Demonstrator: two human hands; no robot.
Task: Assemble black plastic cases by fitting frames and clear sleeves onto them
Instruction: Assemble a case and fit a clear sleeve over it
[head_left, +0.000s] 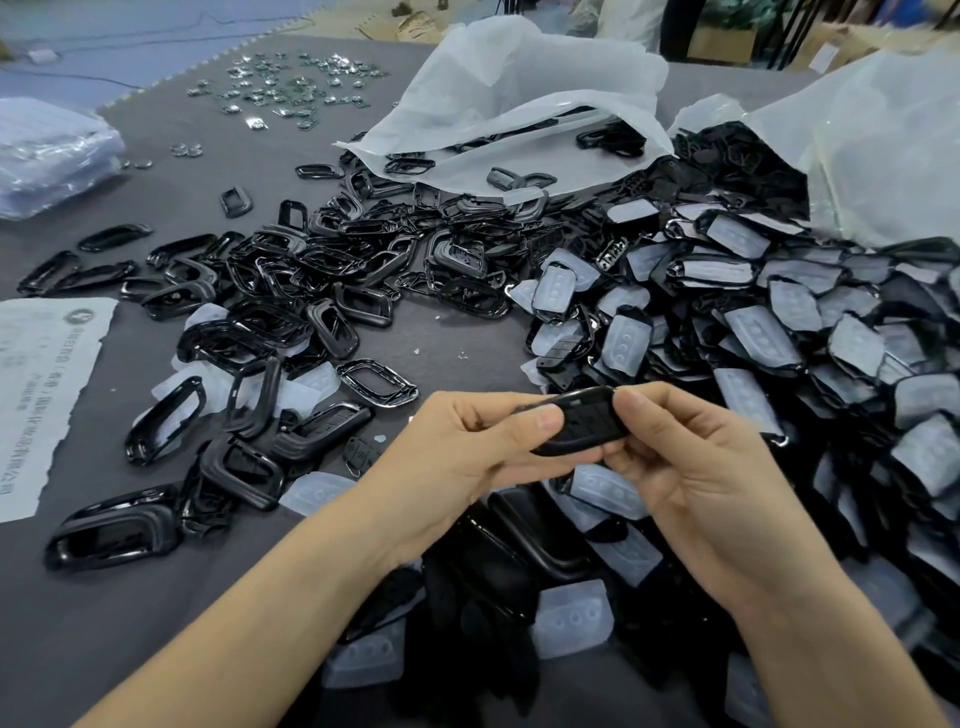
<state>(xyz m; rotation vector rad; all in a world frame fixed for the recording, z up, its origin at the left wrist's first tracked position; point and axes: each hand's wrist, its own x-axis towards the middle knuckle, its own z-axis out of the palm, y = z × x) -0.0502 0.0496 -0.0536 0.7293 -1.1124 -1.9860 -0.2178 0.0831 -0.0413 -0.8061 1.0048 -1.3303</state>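
Holding one black case (576, 423) between both hands, the person looks to be at the fitting step: the piece is up off the grey table (104, 623) and pinched from either end. The left hand (462, 452) has its thumb laid across the near face of the case, with the other fingers curled under it. The right hand (701, 467) closes on the opposite end, thumb on top and fingers tucked beneath. Neither hand holds anything else that I can see. Whether a frame is seated on this case, or a clear sleeve is over it, cannot be told. The thumbs cover much of it, and the piece reads only as dark and matt with raised button shapes.

Beyond the left fingertips, and to their outer side, the loose glossy frames (337, 327) lie in a scattered heap. Beyond and outward of the right fingers is the bigger heap of cases in milky clear sleeves (763, 338), spilling from a white bag (883, 156). More sleeves and black parts lie beneath the wrists.

My guess is that the next move calls for squeezing the edges home all round with both thumbs, then freeing one hand to reach for the next part. A frame would fall to the left hand's reach, a sleeve to the right's. Pressing unevenly could leave one corner proud
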